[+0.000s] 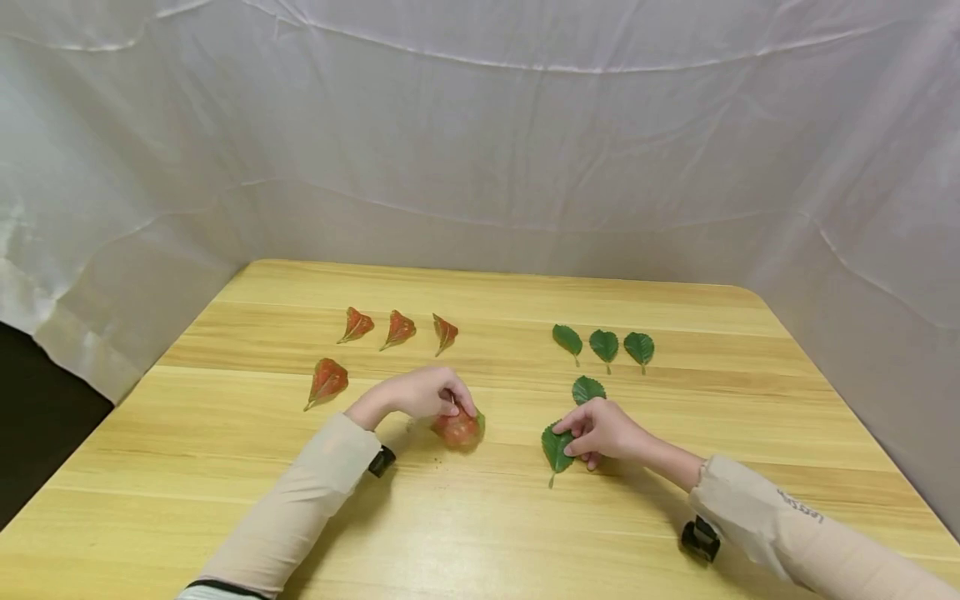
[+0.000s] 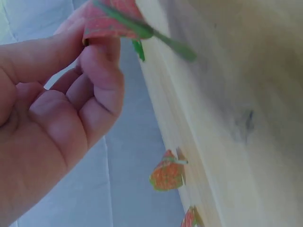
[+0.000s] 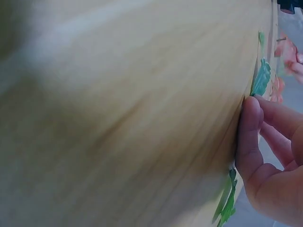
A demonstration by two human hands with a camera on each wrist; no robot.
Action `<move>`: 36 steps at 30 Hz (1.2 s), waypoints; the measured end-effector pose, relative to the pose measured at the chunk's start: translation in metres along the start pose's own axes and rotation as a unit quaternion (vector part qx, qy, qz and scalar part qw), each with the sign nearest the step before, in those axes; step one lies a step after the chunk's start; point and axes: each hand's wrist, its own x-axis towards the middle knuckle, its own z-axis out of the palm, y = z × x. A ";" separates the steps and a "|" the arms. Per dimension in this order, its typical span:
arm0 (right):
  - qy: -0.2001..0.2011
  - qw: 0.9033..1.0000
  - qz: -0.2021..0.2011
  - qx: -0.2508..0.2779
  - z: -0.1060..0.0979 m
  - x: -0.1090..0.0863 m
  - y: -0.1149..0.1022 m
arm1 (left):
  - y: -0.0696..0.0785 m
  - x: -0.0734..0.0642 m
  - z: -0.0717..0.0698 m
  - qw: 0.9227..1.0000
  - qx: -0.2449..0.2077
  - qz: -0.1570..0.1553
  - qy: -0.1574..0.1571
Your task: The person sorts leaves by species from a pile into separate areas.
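Note:
My left hand (image 1: 429,393) pinches a red leaf (image 1: 459,430) with a green edge, low over the middle of the table. In the left wrist view the thumb and fingers hold that red leaf (image 2: 111,23) by one side, its green stem sticking out. To the right, my right hand (image 1: 609,432) has thumb and fingertips on a green leaf (image 1: 555,450), whose stem points toward the front. The right wrist view shows this green leaf (image 3: 262,79) between the tips, close over the table. Just behind that hand lies another green leaf (image 1: 588,388), partly covered by it.
Three red leaves form a row at the back left, one being the middle leaf (image 1: 400,327); a larger red leaf (image 1: 327,381) lies nearer. Three green leaves, including the middle one (image 1: 603,344), line the back right. Pale cloth (image 1: 495,167) surrounds the wooden table (image 1: 480,533).

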 end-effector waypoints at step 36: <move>0.010 0.996 -0.047 -0.077 0.005 0.002 0.000 | -0.047 -0.053 -0.044 0.960 -0.158 -0.164 0.164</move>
